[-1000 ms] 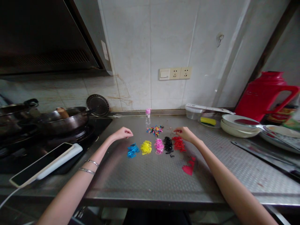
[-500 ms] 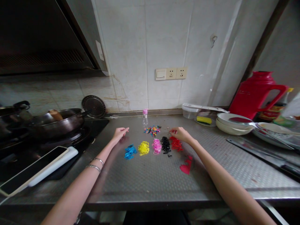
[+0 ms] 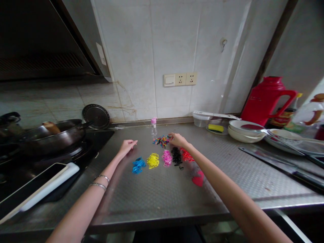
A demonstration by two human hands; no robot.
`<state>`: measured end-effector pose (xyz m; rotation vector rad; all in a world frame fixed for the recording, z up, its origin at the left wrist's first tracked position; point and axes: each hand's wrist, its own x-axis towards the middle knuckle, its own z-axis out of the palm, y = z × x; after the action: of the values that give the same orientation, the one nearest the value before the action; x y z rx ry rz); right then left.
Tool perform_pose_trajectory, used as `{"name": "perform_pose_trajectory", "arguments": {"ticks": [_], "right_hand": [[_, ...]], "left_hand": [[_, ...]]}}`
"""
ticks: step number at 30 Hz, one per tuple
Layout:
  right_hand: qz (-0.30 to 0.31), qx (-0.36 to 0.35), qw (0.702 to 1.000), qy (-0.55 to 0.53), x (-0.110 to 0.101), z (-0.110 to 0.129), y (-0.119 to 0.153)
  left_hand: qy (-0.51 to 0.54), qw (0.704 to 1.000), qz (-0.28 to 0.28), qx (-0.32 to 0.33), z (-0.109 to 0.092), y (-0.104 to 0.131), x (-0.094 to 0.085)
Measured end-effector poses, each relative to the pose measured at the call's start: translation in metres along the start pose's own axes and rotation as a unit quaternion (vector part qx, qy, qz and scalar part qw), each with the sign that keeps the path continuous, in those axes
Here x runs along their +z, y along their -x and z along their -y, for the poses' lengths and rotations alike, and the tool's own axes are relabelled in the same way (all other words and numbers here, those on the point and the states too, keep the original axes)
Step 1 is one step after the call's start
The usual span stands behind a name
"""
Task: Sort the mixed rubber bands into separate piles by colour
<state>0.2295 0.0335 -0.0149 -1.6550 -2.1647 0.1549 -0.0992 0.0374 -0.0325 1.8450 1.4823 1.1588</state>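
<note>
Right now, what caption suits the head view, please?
Right fingers at the mixed pile, beyond blue, yellow, pink, black and red piles.

Counter (image 3: 141, 195) looked like grey metal, finely embossed, dull-shiny | wall tiles (image 3: 126, 50) were smooth, softly glossy | coloured loops (image 3: 160, 141) seemed rubbery plastic | flask (image 3: 260, 101) was smooth red plastic with a sheen | tub (image 3: 200, 121) looked clear plastic | pan (image 3: 63, 140) shone as metal | bowls (image 3: 244, 136) looked glazed, smooth | bracelets (image 3: 98, 185) were shiny metal | phone screen (image 3: 30, 182) was glossy black

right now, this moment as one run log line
right hand: at mixed pile | left hand: apart from piles | row: blue pile, yellow pile, pink pile, black pile, red pile
</note>
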Motion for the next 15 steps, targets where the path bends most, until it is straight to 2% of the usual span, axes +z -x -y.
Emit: {"name": "perform_pose_trajectory", "arguments": {"ticks": [7, 15], "right_hand": [[0.022, 0.041, 0.998, 0.035, 0.0090, 0.0033, -0.0049], [0.004, 0.003, 1.000, 0.004, 0.0093, 0.0007, -0.0023]], "left_hand": [[-0.010, 1.000, -0.004, 0.005, 0.0021, -0.0007, 0.0009], [0.004, 1.000, -0.002, 0.008, 0.0011, -0.0001, -0.0001]]}}
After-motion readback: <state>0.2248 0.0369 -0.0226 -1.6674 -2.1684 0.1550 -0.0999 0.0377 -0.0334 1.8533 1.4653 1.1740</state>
